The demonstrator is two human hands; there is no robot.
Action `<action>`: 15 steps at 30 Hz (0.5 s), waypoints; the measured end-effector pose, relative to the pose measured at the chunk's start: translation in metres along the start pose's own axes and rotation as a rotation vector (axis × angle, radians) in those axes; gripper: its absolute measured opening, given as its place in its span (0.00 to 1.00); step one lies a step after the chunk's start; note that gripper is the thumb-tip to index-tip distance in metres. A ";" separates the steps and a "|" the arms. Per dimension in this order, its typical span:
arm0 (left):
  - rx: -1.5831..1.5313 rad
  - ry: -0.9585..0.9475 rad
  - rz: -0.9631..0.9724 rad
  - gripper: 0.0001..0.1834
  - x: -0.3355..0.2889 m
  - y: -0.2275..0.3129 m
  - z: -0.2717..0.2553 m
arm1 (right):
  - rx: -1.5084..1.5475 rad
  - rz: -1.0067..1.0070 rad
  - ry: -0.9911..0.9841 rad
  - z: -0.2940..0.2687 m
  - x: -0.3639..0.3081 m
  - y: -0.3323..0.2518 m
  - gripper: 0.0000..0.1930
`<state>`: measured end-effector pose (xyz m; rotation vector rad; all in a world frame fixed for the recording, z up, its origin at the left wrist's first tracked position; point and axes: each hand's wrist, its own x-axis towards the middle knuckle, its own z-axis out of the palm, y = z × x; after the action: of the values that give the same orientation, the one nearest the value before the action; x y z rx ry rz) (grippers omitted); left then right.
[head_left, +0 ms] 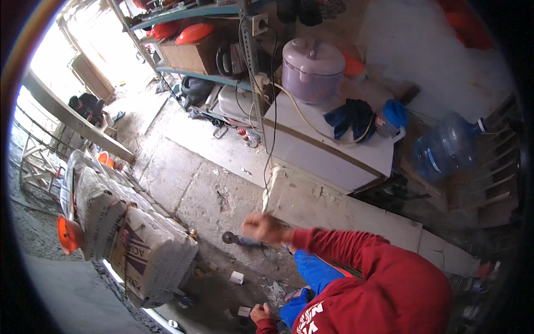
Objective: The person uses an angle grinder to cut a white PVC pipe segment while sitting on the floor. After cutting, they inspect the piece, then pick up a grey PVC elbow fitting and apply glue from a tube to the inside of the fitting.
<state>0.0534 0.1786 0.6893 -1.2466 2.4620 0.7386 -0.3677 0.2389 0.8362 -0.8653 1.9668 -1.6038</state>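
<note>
My right hand (266, 229), slightly blurred, is raised over the floor with its fingers curled. A dark cable (271, 181) hangs down from the shelf post and meets this hand at its top; whether the fingers grip it is unclear. Just below and beside the hand lies a power tool with a round dark head and bluish body (243, 240), partly covered by the hand. My left hand (260, 313), low in the picture, has its fingers bent inward; what they hold, if anything, is hidden. A small white box (243, 312) is right beside its fingertips. Another small white box (237, 277) lies farther off.
Stacked paper sacks (150, 250) stand on the left, with an orange hard hat (68, 235) against them. A white cabinet (328, 158) carries a lilac pot (313, 69). Metal shelving (200, 72) rises behind. A water jug (448, 147) lies right. Another person (88, 107) crouches far left.
</note>
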 end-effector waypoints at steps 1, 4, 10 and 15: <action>-0.146 0.112 0.100 0.14 0.025 0.025 -0.027 | 0.219 -0.081 0.161 -0.047 0.034 0.001 0.06; -0.204 0.331 0.515 0.08 0.131 0.139 -0.116 | -0.104 -0.122 0.506 -0.204 0.111 -0.019 0.05; -0.195 0.674 1.076 0.09 0.291 0.464 -0.276 | -0.504 -0.595 0.960 -0.402 0.248 -0.094 0.07; -0.301 0.584 1.300 0.13 0.345 0.703 -0.359 | -0.370 -0.346 0.940 -0.450 0.343 -0.102 0.11</action>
<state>-0.7255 0.0968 1.0475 0.3915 3.6307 1.1234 -0.8998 0.2911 1.0473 -0.6446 2.9539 -2.1316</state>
